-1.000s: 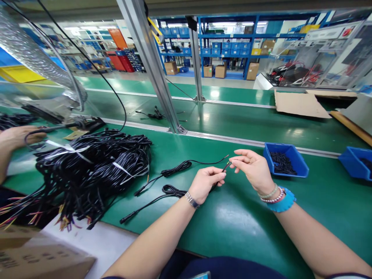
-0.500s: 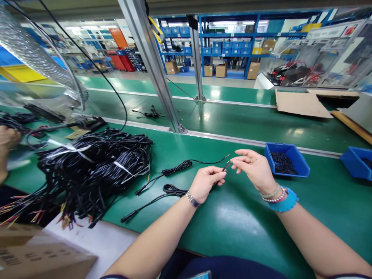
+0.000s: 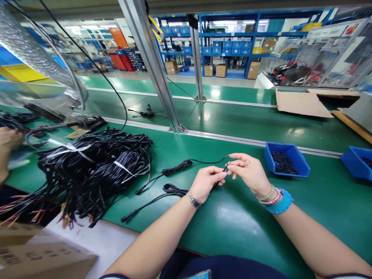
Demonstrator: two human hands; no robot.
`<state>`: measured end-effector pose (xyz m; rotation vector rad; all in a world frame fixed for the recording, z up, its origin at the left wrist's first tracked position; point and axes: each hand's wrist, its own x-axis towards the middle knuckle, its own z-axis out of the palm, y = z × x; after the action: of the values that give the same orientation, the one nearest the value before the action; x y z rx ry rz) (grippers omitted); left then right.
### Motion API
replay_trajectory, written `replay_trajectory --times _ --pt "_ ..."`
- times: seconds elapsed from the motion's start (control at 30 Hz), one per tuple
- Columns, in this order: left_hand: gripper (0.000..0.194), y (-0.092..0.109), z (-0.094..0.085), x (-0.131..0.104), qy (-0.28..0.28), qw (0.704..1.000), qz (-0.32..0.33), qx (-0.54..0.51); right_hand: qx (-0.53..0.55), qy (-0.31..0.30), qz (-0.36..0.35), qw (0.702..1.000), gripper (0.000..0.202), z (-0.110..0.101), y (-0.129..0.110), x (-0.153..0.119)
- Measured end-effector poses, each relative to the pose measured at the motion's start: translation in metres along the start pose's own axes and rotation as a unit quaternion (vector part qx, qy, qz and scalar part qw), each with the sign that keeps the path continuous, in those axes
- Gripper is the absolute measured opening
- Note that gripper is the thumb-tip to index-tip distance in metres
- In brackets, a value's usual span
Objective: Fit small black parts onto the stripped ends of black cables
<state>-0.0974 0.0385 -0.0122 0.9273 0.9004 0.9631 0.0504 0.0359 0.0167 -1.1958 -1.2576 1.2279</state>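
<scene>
My left hand [image 3: 207, 183] is closed around a black cable [image 3: 173, 190], whose coiled middle and plug end lie on the green bench to the left. Close beside it, my right hand [image 3: 249, 172] pinches at the thin wire ends of that cable, fingertips nearly touching the left ones. The exact grip on the wires is partly hidden. Just beyond my hands lies a second black cable [image 3: 178, 167] with a small coil; its thin end reaches up to my right fingertips. Whether they touch, I cannot tell.
A large heap of black cables [image 3: 101, 162] tied with white strips lies at left, near a co-worker's hand [image 3: 10, 139]. Blue bins [image 3: 302, 166] with small black parts stand at right. A metal post [image 3: 158, 73] rises behind the bench, before a conveyor carrying a small cable bundle [image 3: 149, 112].
My right hand has moved slightly left, onto the wire ends by my left hand, its fingers drawn closer together. The cable bundle on the conveyor has shifted a little left.
</scene>
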Motion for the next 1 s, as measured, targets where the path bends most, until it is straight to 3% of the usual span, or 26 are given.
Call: replay_trajectory --times 0.17,0.3,0.53,1.0 --pt "0.023 0.0 0.0 0.001 -0.009 1.0 -0.004 0.001 0.002 -0.027 0.023 0.999 0.04 -0.005 0.001 0.001" --pt "0.025 0.002 -0.001 0.0 -0.038 0.999 -0.015 0.013 0.022 -0.001 0.019 1.0 0.029 -0.017 -0.003 0.006" --pt "0.026 0.004 -0.003 -0.003 -0.103 0.991 -0.064 0.049 -0.036 0.023 -0.022 0.999 0.017 -0.023 -0.005 0.009" --pt "0.025 0.005 -0.002 -0.004 -0.114 0.989 -0.076 0.055 -0.088 -0.076 -0.032 0.993 0.022 -0.03 -0.011 0.006"
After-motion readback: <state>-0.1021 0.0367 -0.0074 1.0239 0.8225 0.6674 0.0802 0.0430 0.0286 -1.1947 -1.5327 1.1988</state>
